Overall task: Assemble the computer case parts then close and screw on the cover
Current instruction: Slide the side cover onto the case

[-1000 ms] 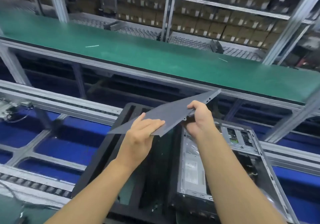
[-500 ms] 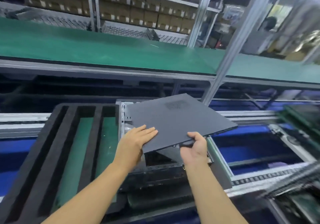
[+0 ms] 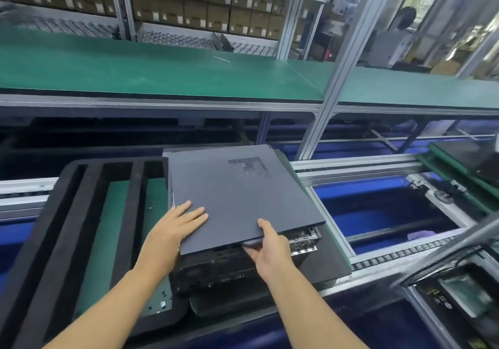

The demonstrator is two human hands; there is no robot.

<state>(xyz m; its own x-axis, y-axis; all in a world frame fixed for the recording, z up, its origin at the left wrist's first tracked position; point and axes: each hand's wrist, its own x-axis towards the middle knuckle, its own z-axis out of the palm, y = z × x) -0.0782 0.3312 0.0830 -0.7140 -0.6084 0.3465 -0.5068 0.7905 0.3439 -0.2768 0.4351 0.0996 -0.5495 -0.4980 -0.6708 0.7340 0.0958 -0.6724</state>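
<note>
Cover point(image 3: 237, 195) lowered onto case point(image 3: 302, 243) since before; left hand point(image 3: 172, 230) flat on top, right hand point(image 3: 270, 249) grips near edge.

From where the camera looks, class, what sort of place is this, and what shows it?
Probably a factory assembly line: a long green workbench, racks of cardboard boxes behind it, and a grey cover held on a computer case at a conveyor track.
</note>
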